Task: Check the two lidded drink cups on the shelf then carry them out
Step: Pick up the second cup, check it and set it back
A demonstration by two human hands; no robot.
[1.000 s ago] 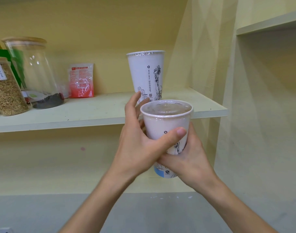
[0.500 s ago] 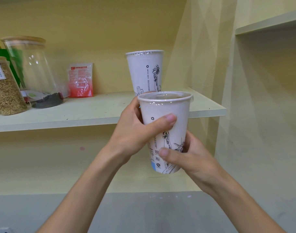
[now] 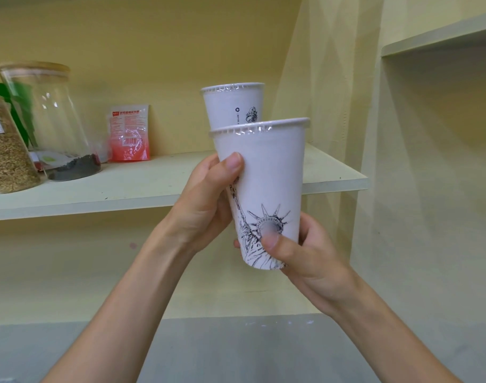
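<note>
A white lidded drink cup (image 3: pixel 275 172) with a black statue drawing is held up in front of the shelf, nearly upright. My left hand (image 3: pixel 206 200) grips its left side, thumb high on the wall. My right hand (image 3: pixel 308 255) cradles its base, thumb pressed on the drawing. Behind it, a second white lidded cup (image 3: pixel 230 106) stands on the shelf (image 3: pixel 142 186), its lower half hidden by the held cup.
On the shelf's left stand a glass jar of grain (image 3: pixel 7 150) and a taller glass jar with a wooden lid (image 3: pixel 48 120). A red and white packet (image 3: pixel 128 134) leans on the back wall. Another shelf (image 3: pixel 440 34) juts out at upper right.
The held cup has risen and tipped upright, so its lid top no longer shows. It has turned, bringing the statue drawing forward. My right thumb shifted onto the drawing.
</note>
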